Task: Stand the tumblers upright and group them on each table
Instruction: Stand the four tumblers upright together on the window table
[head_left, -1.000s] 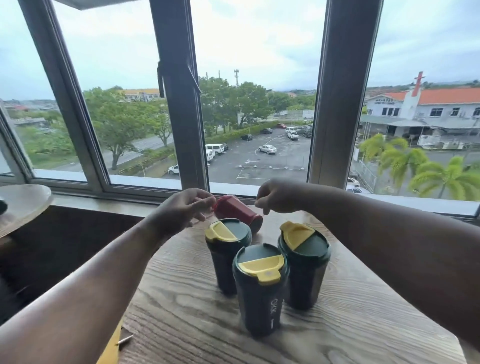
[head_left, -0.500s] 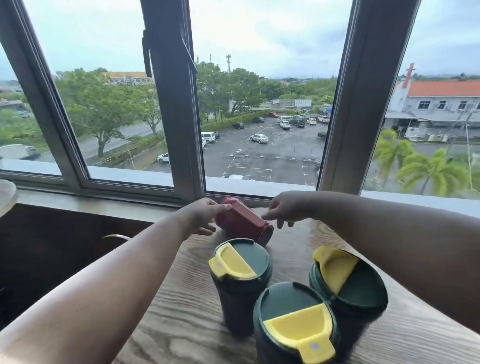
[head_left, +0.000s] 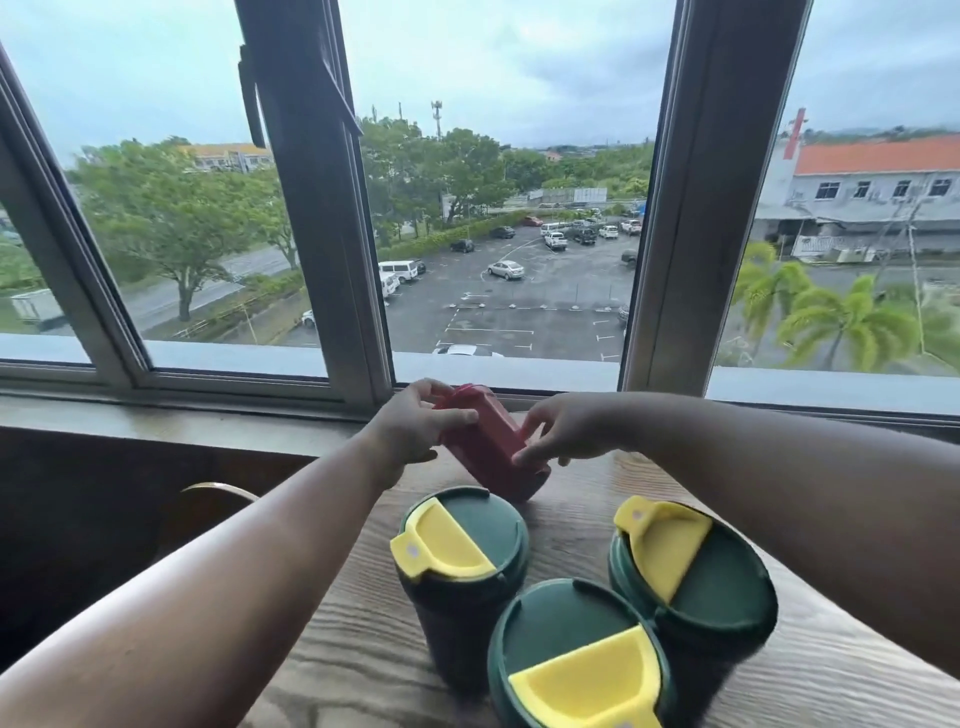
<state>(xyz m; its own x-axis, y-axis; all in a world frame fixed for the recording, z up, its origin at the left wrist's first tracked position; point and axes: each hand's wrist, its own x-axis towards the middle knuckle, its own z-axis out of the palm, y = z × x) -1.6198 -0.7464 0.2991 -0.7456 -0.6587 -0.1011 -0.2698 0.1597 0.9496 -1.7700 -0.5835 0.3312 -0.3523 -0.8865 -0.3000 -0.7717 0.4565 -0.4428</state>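
Observation:
A red tumbler (head_left: 485, 447) leans tilted at the far side of the wooden table (head_left: 363, 639), its base down near the table and its top raised toward the window. My left hand (head_left: 415, 431) grips its upper end, and my right hand (head_left: 558, 428) holds its lower side with the fingertips. Three dark green tumblers with yellow flip lids stand upright close together in front: one on the left (head_left: 460, 545), one at the front (head_left: 576, 654), one on the right (head_left: 691, 577).
A window sill (head_left: 156, 415) and tall window frames (head_left: 322, 208) run just behind the table. A curved metal chair back (head_left: 218, 491) shows to the left, below the table's edge. The table's left edge falls off beside my left forearm.
The red tumbler lay on its side a second ago; both hands closed on it and tipped its top end up. The view has moved closer to the table.

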